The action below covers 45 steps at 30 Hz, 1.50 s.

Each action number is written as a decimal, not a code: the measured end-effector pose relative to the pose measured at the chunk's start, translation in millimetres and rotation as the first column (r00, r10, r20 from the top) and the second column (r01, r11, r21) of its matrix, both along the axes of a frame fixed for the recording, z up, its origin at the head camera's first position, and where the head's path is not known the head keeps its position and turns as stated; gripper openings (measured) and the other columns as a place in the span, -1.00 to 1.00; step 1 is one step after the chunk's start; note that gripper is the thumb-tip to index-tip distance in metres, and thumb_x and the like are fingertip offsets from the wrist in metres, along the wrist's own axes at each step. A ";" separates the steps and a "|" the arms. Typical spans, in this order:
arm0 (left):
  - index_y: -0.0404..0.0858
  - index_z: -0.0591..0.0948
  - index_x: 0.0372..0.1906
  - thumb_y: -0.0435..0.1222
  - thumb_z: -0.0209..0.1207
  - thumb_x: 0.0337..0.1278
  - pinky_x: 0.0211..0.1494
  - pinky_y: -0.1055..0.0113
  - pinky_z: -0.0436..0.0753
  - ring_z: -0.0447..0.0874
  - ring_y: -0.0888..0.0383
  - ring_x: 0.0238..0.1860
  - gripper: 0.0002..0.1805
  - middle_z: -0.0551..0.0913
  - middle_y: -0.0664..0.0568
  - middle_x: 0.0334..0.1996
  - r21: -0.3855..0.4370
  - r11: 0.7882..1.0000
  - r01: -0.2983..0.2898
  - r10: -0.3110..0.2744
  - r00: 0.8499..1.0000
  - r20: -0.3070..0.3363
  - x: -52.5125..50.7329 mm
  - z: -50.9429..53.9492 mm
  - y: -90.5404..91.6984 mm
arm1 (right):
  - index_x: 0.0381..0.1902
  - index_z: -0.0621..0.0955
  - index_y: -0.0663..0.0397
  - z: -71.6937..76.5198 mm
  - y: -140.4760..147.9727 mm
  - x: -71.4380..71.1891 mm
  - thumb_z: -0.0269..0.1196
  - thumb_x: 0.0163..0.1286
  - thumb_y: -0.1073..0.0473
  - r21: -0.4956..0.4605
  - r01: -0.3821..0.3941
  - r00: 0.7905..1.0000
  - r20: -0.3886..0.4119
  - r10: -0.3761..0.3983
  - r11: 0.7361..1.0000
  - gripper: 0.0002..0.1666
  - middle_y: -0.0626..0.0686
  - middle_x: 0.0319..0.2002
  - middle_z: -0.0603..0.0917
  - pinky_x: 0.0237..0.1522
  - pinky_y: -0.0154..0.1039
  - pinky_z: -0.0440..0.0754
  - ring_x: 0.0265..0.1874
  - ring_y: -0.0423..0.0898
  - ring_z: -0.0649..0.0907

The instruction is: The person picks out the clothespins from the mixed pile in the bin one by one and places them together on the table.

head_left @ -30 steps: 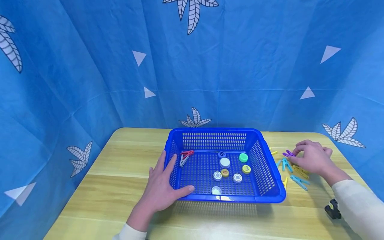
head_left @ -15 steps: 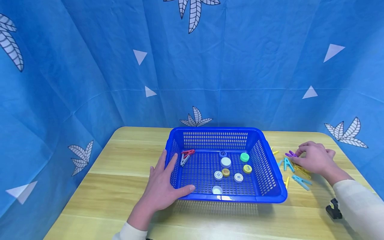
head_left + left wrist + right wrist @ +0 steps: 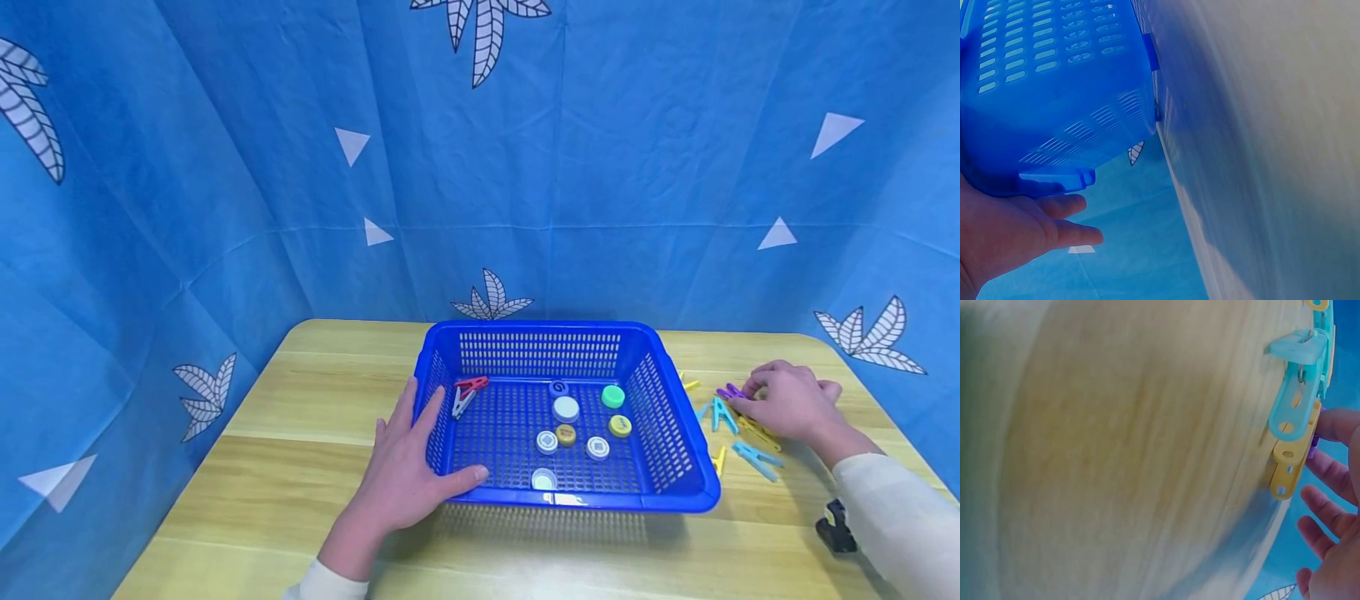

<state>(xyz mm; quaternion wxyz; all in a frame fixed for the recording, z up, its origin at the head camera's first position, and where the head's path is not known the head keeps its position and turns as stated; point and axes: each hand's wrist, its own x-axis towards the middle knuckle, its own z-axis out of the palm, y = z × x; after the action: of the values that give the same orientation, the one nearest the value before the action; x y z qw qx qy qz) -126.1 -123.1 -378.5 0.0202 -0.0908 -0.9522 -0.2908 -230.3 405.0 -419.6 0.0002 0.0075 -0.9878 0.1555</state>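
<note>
In the head view my left hand (image 3: 401,467) rests at the near left corner of a blue plastic basket (image 3: 570,500), its thumb over the front rim and its fingers spread along the left side. The left wrist view shows those fingers straight beside the basket wall. My right hand (image 3: 798,404) is beyond the basket's right side, thumb and forefinger pinching a purple clothespin (image 3: 729,391). Light blue clothespins (image 3: 757,460) and yellow clothespins (image 3: 761,433) lie around and under it. In the right wrist view the purple clothespin (image 3: 1314,447) is mostly hidden.
Inside the basket, a red clothespin (image 3: 472,384) and a grey clothespin (image 3: 462,403) lie at the left; several bottle caps (image 3: 566,408) are scattered at the middle and right. A black clip-like piece (image 3: 835,527) is near the right sleeve. A blue curtain (image 3: 555,183) borders the wooden table (image 3: 300,400).
The view shifts slightly. My right thumb and forefinger stay at the purple clothespin, which turns a little; the left hand keeps its place on the basket.
</note>
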 end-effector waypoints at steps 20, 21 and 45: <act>-0.12 0.12 0.59 0.46 0.30 -0.21 0.43 -0.32 -0.18 -0.16 -0.22 0.54 0.29 -0.21 -0.15 0.60 0.017 1.000 0.010 -0.009 0.999 -0.042 0.8 -1.2 0.1 | -0.42 0.71 0.06 3.8 2.4 3.4 0.40 0.22 -0.24 0.009 -0.008 1.000 0.004 0.008 1.000 -0.54 0.48 0.11 0.44 -0.12 0.57 0.00 0.05 0.57 0.26; -0.12 0.13 0.59 0.45 0.31 -0.21 0.43 -0.32 -0.17 -0.15 -0.23 0.54 0.29 -0.20 -0.16 0.60 0.020 1.000 0.011 -0.010 0.999 -0.047 1.0 -1.3 0.1 | -0.42 0.72 0.06 5.5 1.9 4.0 0.39 0.23 -0.27 0.008 -0.009 1.000 -0.003 0.009 1.000 -0.51 0.48 0.11 0.44 -0.12 0.56 0.00 0.05 0.56 0.26; -0.11 0.11 0.60 0.44 0.31 -0.20 0.44 -0.30 -0.18 -0.22 -0.16 0.55 0.29 -0.25 -0.12 0.60 0.006 1.000 0.010 -0.009 0.999 -0.033 0.7 -0.4 -0.5 | -0.41 0.73 -0.01 59.5 -40.3 7.6 0.40 0.27 -0.03 -0.030 -0.128 0.975 -0.189 0.120 0.991 -0.77 0.35 0.14 0.48 0.00 0.54 -0.12 0.14 0.54 0.25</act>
<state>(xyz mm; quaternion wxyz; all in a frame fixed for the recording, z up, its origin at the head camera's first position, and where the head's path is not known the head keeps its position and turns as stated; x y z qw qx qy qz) -125.4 -123.6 -378.9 0.0348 -0.1001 -0.9504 -0.2925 -222.8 364.7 -360.1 0.0835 0.0836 -0.9776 0.1743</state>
